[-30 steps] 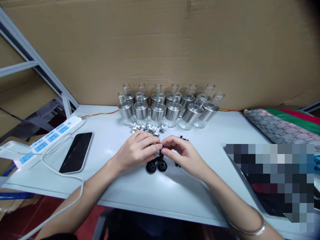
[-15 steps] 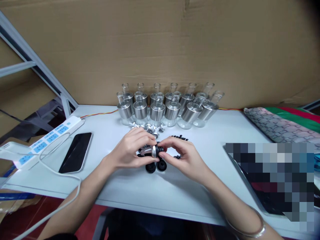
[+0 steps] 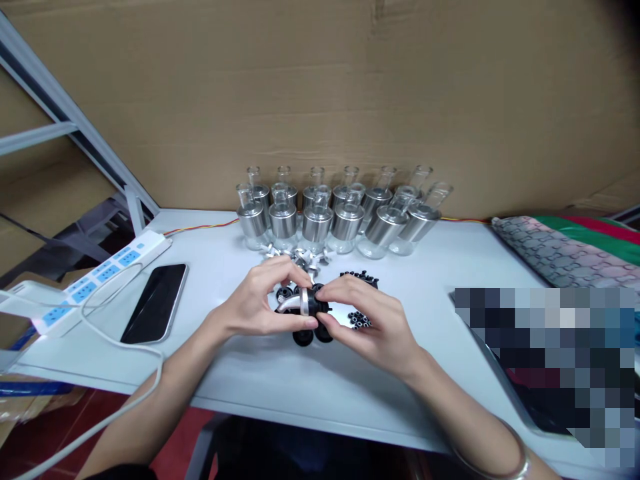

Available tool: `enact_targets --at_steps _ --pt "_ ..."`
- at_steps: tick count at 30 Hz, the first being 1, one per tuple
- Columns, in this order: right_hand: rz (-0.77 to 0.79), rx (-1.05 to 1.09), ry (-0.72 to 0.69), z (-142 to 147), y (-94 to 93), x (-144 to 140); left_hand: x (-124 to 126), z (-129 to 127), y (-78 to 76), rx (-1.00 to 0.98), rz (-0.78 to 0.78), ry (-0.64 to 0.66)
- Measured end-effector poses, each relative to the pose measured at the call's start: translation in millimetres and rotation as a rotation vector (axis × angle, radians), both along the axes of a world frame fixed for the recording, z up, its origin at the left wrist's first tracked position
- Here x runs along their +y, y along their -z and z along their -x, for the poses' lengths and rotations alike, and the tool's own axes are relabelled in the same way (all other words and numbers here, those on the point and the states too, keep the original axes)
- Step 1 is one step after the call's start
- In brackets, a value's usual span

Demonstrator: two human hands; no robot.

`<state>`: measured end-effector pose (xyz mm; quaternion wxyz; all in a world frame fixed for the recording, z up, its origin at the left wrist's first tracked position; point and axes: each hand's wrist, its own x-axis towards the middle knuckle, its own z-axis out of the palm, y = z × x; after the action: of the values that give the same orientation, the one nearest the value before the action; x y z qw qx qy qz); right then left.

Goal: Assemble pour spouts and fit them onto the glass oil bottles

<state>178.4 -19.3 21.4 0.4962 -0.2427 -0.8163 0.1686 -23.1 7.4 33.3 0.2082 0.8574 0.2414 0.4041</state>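
Note:
A bottle pourer with a curved silver spout (image 3: 291,303) and a black ribbed stopper (image 3: 315,303) is held sideways between my hands, just above the table. My left hand (image 3: 263,300) grips the metal collar between thumb and fingers. On the stopper end, my right hand (image 3: 375,320) pinches the black part with thumb and forefinger. Beneath the hands lie several round black stoppers (image 3: 303,336), partly covered. Small black ring-like pieces (image 3: 360,321) lie beside my right fingers, with more small black pieces (image 3: 361,275) behind. Loose metal spouts (image 3: 300,256) are heaped beyond my left hand.
Two rows of glass bottles with steel sleeves (image 3: 317,223) stand at the back against cardboard (image 3: 320,87). On the left are a phone (image 3: 156,303), a power strip (image 3: 105,277) and a white cable (image 3: 159,373). A patterned fabric item (image 3: 560,257) and a pixelated flat object lie right.
The pourer has turned slightly, and its curved spout shows more clearly. My right hand has shifted a little, uncovering more of the small black rings. Both hands keep their hold.

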Motion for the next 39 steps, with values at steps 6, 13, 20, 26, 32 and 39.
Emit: enact_targets --at_steps 6,13,20,26,32,39 --pt "-0.157 -0.02 -0.009 2.1 -0.9 0.5 -1.6 2.2 -0.7 0.004 0.208 0.007" --pt "-0.273 -0.027 0.003 -4.5 2.9 6.4 1.6 8.1 -2.7 0.058 0.444 -0.021" --pt "-0.262 -0.037 0.149 -10.7 1.0 10.3 8.2 7.5 2.9 -0.034 0.362 -0.115" --pt "-0.176 0.007 0.335 -16.0 3.0 12.5 30.0 17.1 21.0 0.089 0.034 -0.514" --pt "-0.114 -0.01 0.336 -15.6 6.0 13.9 38.9 19.0 40.8 0.222 0.107 -0.555" --pt "-0.046 -0.048 0.301 -13.4 8.0 14.6 38.3 23.2 32.6 0.301 0.126 -0.578"
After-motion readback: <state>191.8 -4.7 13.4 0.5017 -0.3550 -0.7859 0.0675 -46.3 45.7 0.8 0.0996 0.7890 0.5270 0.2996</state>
